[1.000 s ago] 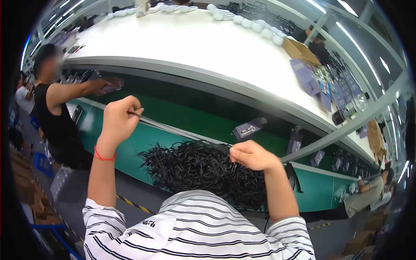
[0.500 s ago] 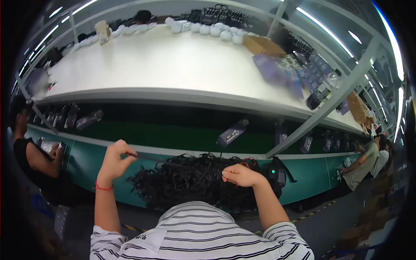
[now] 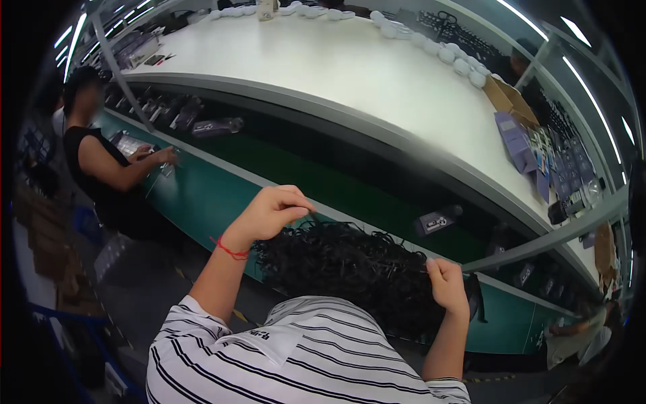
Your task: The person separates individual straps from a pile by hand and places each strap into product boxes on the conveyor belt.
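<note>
A large heap of tangled thin black straps [image 3: 350, 262] lies in front of my body, at the near edge of the green bench. Over its left end, my left hand [image 3: 274, 214] pinches the end of a black strap between thumb and fingers. My right hand [image 3: 447, 286] is closed at the heap's right end, its thumb and forefinger pinched on a dark strap. Whether both hands hold the same strap cannot be told against the black heap. A dark device [image 3: 476, 299] sits partly hidden behind my right hand.
Beyond the heap runs a green belt with purple boxes [image 3: 439, 221] on it, under a white shelf [image 3: 303, 60]. White round items [image 3: 444, 54] line the shelf's far edge. A metal post [image 3: 552, 236] slants at right. A co-worker [image 3: 111, 155] sits at left.
The view has swung left and tilted, so the bench now slopes down to the right. Both hands stay pinched, at either end of the heap; the strap from my left hand shows less.
</note>
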The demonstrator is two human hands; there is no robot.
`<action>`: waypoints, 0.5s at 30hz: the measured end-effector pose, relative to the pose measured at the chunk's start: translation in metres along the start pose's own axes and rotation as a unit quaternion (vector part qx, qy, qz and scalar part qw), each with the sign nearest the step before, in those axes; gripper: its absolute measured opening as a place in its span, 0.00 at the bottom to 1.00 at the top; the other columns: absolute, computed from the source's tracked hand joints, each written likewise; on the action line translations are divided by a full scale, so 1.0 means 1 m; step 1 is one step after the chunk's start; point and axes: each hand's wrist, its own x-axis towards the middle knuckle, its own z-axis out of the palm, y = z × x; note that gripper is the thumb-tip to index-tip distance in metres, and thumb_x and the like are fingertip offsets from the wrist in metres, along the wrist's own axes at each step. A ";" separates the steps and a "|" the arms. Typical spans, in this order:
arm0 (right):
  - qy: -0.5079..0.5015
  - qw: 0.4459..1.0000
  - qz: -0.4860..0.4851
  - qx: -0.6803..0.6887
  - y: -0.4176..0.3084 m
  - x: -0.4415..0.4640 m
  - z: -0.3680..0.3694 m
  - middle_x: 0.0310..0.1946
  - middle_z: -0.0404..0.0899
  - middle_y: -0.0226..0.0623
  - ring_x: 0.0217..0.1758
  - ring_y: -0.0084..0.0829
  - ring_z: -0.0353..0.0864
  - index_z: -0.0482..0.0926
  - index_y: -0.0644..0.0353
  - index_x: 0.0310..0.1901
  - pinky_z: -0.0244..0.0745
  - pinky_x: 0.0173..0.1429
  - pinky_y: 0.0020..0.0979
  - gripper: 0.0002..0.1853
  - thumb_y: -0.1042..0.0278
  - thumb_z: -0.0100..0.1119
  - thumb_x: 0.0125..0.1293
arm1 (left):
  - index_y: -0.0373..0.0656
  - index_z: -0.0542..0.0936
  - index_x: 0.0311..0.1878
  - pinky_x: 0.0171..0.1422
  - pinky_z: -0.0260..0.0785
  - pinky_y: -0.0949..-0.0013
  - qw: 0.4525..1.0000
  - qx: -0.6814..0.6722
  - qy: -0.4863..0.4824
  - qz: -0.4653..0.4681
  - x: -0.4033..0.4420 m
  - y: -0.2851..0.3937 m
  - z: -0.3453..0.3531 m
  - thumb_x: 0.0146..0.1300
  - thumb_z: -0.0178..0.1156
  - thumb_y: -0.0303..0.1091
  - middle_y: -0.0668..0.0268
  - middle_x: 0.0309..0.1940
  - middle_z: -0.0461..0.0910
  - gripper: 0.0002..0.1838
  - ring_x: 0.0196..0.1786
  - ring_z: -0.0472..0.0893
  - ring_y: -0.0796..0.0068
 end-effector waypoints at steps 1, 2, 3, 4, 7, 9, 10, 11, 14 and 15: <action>-0.006 0.992 -0.079 -0.096 -0.018 -0.001 0.012 0.21 0.71 0.27 0.23 0.19 0.66 0.80 0.64 0.48 0.62 0.29 0.25 0.11 0.65 0.57 0.74 | 0.33 0.85 0.44 0.40 0.72 0.76 0.999 0.027 0.000 0.028 0.002 0.006 0.009 0.62 0.63 0.19 0.66 0.36 0.81 0.08 0.34 0.79 0.80; -0.009 0.970 -0.154 -0.190 -0.036 -0.006 0.022 0.21 0.71 0.27 0.24 0.19 0.67 0.80 0.65 0.51 0.64 0.30 0.25 0.12 0.67 0.58 0.73 | 0.33 0.85 0.46 0.40 0.73 0.76 0.997 0.051 -0.005 0.055 0.004 0.011 0.019 0.62 0.63 0.19 0.66 0.36 0.81 0.09 0.33 0.79 0.80; -0.023 0.969 -0.170 -0.179 -0.057 -0.006 0.036 0.20 0.71 0.33 0.23 0.24 0.70 0.79 0.65 0.54 0.66 0.30 0.28 0.13 0.68 0.59 0.71 | 0.33 0.85 0.46 0.40 0.73 0.76 0.997 0.046 -0.006 0.055 0.005 0.015 0.030 0.62 0.63 0.19 0.66 0.36 0.81 0.09 0.33 0.79 0.80; -0.036 0.968 -0.184 -0.167 -0.078 -0.005 0.050 0.18 0.71 0.38 0.22 0.28 0.72 0.78 0.64 0.56 0.68 0.30 0.32 0.16 0.70 0.60 0.69 | 0.34 0.85 0.46 0.41 0.73 0.76 0.999 0.005 -0.025 0.041 0.006 0.018 0.041 0.62 0.63 0.19 0.67 0.36 0.82 0.09 0.34 0.80 0.80; -0.100 0.977 -0.157 -0.102 -0.106 0.005 0.091 0.19 0.72 0.36 0.22 0.26 0.70 0.79 0.65 0.53 0.67 0.30 0.31 0.14 0.70 0.60 0.69 | 0.34 0.85 0.46 0.42 0.74 0.75 0.995 -0.077 -0.062 0.014 0.010 0.020 0.065 0.63 0.63 0.18 0.67 0.37 0.82 0.09 0.36 0.81 0.80; -0.111 0.976 -0.189 0.000 -0.105 0.020 0.115 0.21 0.75 0.31 0.23 0.22 0.70 0.80 0.66 0.48 0.66 0.30 0.29 0.10 0.69 0.60 0.71 | 0.35 0.82 0.51 0.43 0.75 0.75 0.986 -0.150 -0.066 0.038 0.018 0.002 0.076 0.66 0.63 0.22 0.68 0.35 0.82 0.11 0.37 0.81 0.80; -0.116 0.975 -0.190 -0.002 -0.106 0.026 0.117 0.21 0.75 0.31 0.23 0.22 0.70 0.80 0.66 0.48 0.66 0.30 0.29 0.10 0.69 0.60 0.71 | 0.35 0.81 0.54 0.44 0.75 0.75 0.979 -0.185 -0.064 0.048 0.020 -0.007 0.081 0.68 0.63 0.24 0.69 0.35 0.82 0.12 0.37 0.81 0.80; -0.126 0.978 -0.163 0.024 -0.107 0.034 0.119 0.21 0.72 0.27 0.23 0.20 0.67 0.80 0.66 0.45 0.64 0.30 0.26 0.09 0.68 0.59 0.72 | 0.35 0.81 0.54 0.44 0.75 0.75 0.980 -0.185 -0.057 0.048 0.023 -0.013 0.088 0.68 0.63 0.24 0.69 0.35 0.82 0.12 0.37 0.81 0.80; -0.153 0.980 -0.100 0.074 -0.105 0.043 0.126 0.21 0.67 0.19 0.22 0.14 0.61 0.80 0.65 0.41 0.61 0.29 0.21 0.09 0.67 0.57 0.75 | 0.36 0.75 0.60 0.41 0.73 0.77 0.936 -0.324 0.113 0.076 0.022 -0.031 0.112 0.74 0.61 0.34 0.68 0.32 0.82 0.17 0.35 0.82 0.78; -0.152 0.981 -0.067 0.104 -0.104 0.044 0.126 0.22 0.70 0.20 0.24 0.15 0.63 0.80 0.65 0.40 0.62 0.30 0.22 0.10 0.67 0.57 0.75 | 0.36 0.75 0.60 0.41 0.73 0.77 0.935 -0.325 0.119 0.076 0.013 -0.032 0.114 0.74 0.61 0.34 0.68 0.32 0.82 0.17 0.35 0.82 0.78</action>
